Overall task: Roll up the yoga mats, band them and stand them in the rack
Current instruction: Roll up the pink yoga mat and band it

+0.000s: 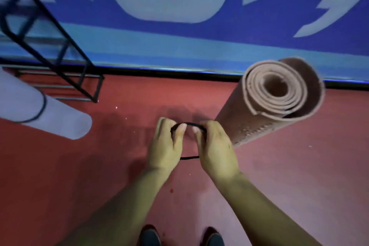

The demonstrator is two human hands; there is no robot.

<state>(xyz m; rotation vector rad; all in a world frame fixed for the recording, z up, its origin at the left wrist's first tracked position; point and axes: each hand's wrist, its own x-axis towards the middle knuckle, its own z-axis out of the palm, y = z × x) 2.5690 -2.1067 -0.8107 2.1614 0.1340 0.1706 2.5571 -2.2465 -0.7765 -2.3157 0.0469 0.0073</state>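
Fig. (head view, looking down). Fingers (180, 128) of both hands are curled round 1 black elastic band (189, 158), a closed loop held taut between them. The far strand crosses from the L thumb side to the R fingertips, and the near strand shows in the gap between the 2 palms. L hand (165, 146) grips the loop's left end, thumb and index bent over it. R hand (215, 150) grips the right end the same way, knuckles up. The hands are near each other but not touching, above the floor, approx. mid-frame. 2 bare forearms (127, 201) run back toward the lower edge, with 2 dark shoes (150, 234) between them at the bottom. Mats: 2 in total. Mat 1, the pink mat (279, 94), is rolled and stands on end just beside the R hand, to its right. Its spiral top faces the camera, approx. 5–6 turns can be counted, and the outer flap sits slightly loose. Mat 2, the lavender mat (50, 114), is rolled and enters from the left edge, well apart from the hands. It carries 1 second band (43, 110) round its body; whether it lies flat or leans cannot be told. 1 black wire rack (60, 46) is behind mat 2 at upper left, blurred and slanting in the view, with its foot on the red floor (119, 166). Bkgd.: 1 blue wall banner (219, 32) with large pale letters and a lighter stripe along its base, where it meets the floor behind the pink mat.
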